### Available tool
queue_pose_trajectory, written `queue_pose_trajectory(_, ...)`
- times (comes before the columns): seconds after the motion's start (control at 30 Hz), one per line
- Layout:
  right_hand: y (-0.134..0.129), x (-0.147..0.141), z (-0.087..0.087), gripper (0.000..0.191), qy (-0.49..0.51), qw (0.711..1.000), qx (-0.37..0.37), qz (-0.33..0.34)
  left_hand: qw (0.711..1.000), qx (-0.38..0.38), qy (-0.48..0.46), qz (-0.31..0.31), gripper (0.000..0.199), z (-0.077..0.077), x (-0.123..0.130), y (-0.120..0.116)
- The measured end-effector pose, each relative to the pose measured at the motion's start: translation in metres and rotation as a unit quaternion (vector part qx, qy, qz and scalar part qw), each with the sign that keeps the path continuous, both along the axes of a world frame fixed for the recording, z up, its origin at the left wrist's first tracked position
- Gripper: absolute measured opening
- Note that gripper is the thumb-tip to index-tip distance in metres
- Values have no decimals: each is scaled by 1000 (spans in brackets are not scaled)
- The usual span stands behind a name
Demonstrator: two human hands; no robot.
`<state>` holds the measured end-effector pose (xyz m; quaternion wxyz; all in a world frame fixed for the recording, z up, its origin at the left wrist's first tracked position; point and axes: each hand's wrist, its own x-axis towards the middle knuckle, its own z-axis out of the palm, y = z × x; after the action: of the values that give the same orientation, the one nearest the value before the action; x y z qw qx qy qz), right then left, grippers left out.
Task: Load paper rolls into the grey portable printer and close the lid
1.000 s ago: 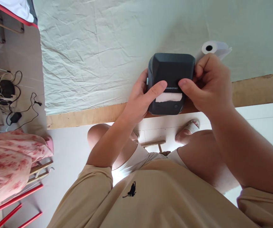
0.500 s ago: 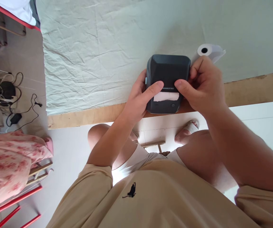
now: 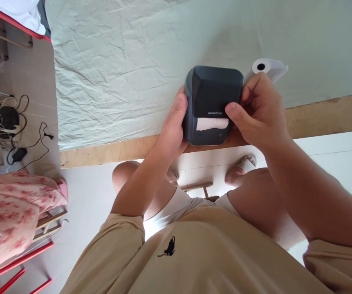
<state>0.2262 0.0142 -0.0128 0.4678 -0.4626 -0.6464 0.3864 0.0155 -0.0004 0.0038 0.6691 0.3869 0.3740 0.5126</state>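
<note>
Holds a dark printer (image 3: 212, 94) right of centre in the upper half of the frame, between left grip (image 3: 173, 130) and right grip (image 3: 261, 114); compared with 0.5 s ago, has moved the left thumb off the front face, laying it along the printer's left side; has so bared the lettering and shown more of the left flank; probably means a looser side support at the left, with front pressure left to the right thumb; wraps the left grip about the left side, fingers mostly hidden; pinches the right edge in the right grip, thumb on the front, fingers curled at the side; impossible to tell contact from a gap between printer and green cloth (image 3: 117, 73) over the surface (image 3: 111, 153).

Shows the printer's casing seemingly shut; lets a white paper strip (image 3: 212, 124) poke from a slot below the lettering; hides the inside, contents impossible to tell; at upper right, beyond the right grip, has a white paper roll (image 3: 261, 66) outside the printer, dark at the core, loose end pointing right.
</note>
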Motion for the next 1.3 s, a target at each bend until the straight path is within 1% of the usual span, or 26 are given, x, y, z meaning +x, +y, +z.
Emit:
queue_pose_trajectory(0.07,-1,0,1,71,6,1000,-8,23,999,-30,-27,14,58,-1,1,-1)
queue_pose_trajectory(0.17,-3,2,2,66,-7,998,-20,52,996,-81,-38,29,55,1,3,-1)
queue_pose_trajectory(0.23,-4,3,3,66,-14,998,-24,52,993,-101,-36,46,53,4,4,-1)
queue_pose_trajectory(0.3,-6,2,4,67,-15,999,-18,38,991,-114,-24,68,54,6,5,1)
queue_pose_trajectory(0.37,-7,0,7,66,-16,1000,10,15,989,-124,-11,79,52,7,6,2)
queue_pose_trajectory(0.47,-8,-5,17,60,4,995,94,-27,989,-125,-13,77,48,4,6,4)
queue_pose_trajectory(0.57,-4,-11,31,54,28,980,157,-116,990,-120,-25,67,49,3,7,4)
queue_pose_trajectory(0.63,0,-14,40,51,-9,967,181,-179,989,-128,-28,69,52,5,7,3)
queue_pose_trajectory(0.67,2,-15,44,47,-53,961,188,-194,988,-135,-29,70,54,7,8,3)
queue_pose_trajectory(0.7,4,-17,48,41,-114,956,190,-192,987,-140,-32,70,55,9,8,2)
queue_pose_trajectory(0.73,4,-19,51,32,-187,949,183,-176,987,-142,-35,66,56,12,9,2)
queue_pose_trajectory(0.8,4,-21,57,15,-317,923,164,-141,988,-141,-36,56,56,17,9,1)
queue_pose_trajectory(0.83,3,-21,60,8,-363,910,154,-127,988,-140,-35,53,55,19,10,0)
queue_pose_trajectory(0.9,0,-19,63,7,-405,896,141,-112,990,-134,-31,44,55,22,11,-2)
queue_pose_trajectory(0.97,-1,-12,64,8,-399,904,127,-82,991,-124,-27,29,56,23,11,-5)
queue_pose_trajectory(1.03,2,-5,62,13,-365,925,100,-39,993,-117,-12,23,60,23,12,-8)
queue_pose_trajectory(1.1,6,-1,59,19,-328,941,77,-13,992,-120,18,24,65,23,12,-9)
queue_pose_trajectory(1.2,8,-3,63,25,-309,948,81,2,990,-131,44,20,67,21,10,-9)
queue_pose_trajectory(1.27,5,-3,70,28,-298,951,80,12,990,-137,29,19,64,18,9,-7)
queue_pose_trajectory(1.3,4,0,74,29,-272,960,64,6,990,-138,17,19,63,16,8,-6)
